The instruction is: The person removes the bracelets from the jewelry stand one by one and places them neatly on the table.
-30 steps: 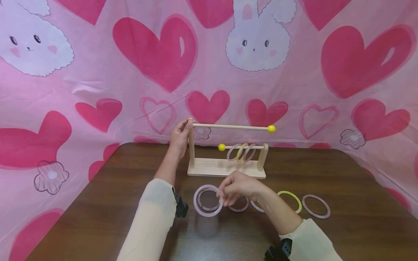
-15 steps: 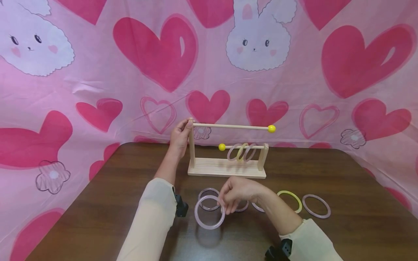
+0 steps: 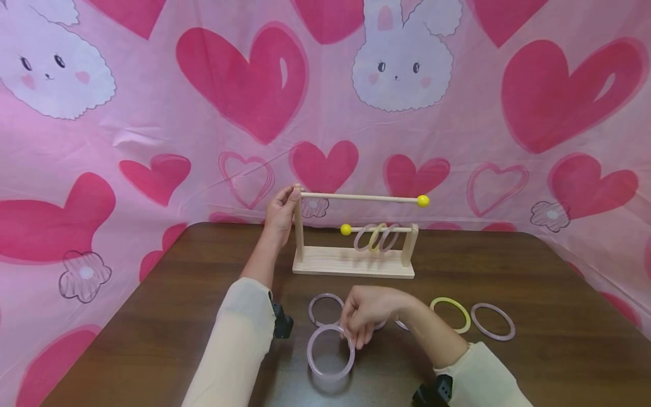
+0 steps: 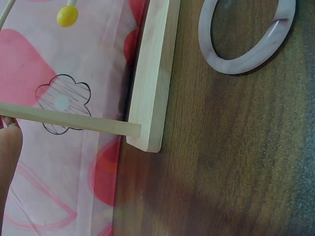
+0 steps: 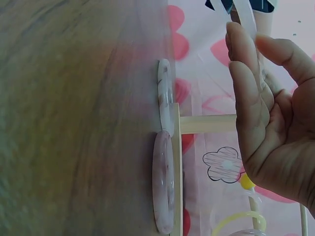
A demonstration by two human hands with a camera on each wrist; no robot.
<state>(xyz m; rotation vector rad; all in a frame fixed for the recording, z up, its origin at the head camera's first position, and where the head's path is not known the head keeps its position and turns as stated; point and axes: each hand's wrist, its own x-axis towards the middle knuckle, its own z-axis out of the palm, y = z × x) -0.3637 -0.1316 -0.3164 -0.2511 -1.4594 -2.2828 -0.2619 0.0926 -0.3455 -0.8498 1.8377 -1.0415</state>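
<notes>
My left hand point(image 3: 280, 212) grips the top of the left post point(image 3: 299, 232) of a wooden bangle stand point(image 3: 351, 263). In the left wrist view only part of that hand shows, behind the post. My right hand point(image 3: 368, 311) pinches a pale purple bangle point(image 3: 309, 351) between thumb and fingers, upright over the table in front of the stand. In the right wrist view the bangle point(image 5: 246, 19) is mostly cut off at the top. Two purple bangles and a yellow bangle point(image 3: 374, 238) hang on the stand's lower rod. Its upper rod point(image 3: 356, 197) carries none.
On the brown table point(image 3: 152, 339), a purple bangle point(image 3: 311, 308) lies behind the held one. Two more are partly hidden by the right hand and forearm. A yellow bangle point(image 3: 465, 314) and a purple bangle point(image 3: 503, 337) lie at the right. Yellow balls cap the rods.
My right hand has moved the held bangle towards me and lower in the head view, away from the purple bangle lying behind it. My left hand has stayed on the post.
</notes>
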